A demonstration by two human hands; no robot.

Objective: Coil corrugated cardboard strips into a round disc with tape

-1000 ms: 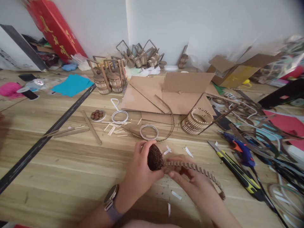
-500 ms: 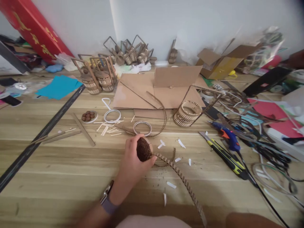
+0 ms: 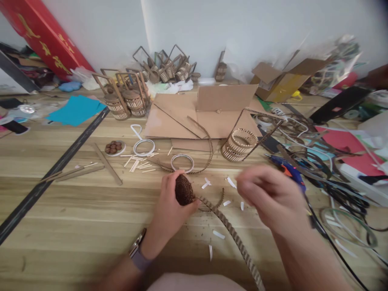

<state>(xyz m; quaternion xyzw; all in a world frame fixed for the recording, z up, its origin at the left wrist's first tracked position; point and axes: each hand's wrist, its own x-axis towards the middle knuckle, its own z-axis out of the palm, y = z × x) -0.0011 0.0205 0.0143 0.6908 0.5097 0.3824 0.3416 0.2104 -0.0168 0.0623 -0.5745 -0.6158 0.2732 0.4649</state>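
My left hand (image 3: 166, 202), a watch on its wrist, is closed around a tight dark brown coil of corrugated cardboard strip (image 3: 183, 190), its spiral face showing. From the coil a loose length of strip (image 3: 236, 238) runs down right past the lower edge. My right hand (image 3: 269, 198) hangs to the right of the coil, apart from it, smeared by motion. Its fingers look curled in, and nothing shows in them. Behind it the utility knife (image 3: 311, 220) is almost wholly hidden. The blue glue gun (image 3: 298, 180) is partly covered.
Beyond the coil lie a white-edged ring (image 3: 182, 163), small sticks (image 3: 136, 165) and a dish of brown balls (image 3: 114, 148). A slatted basket (image 3: 239, 145) stands at right centre before flat cardboard (image 3: 176, 117). Paper scraps (image 3: 218, 235) are scattered near my hands. Cables (image 3: 342, 198) tangle at right.
My right hand has come into view from the lower right, over the utility knife. My left hand holds the coil in nearly the same place, and the coil has turned slightly.
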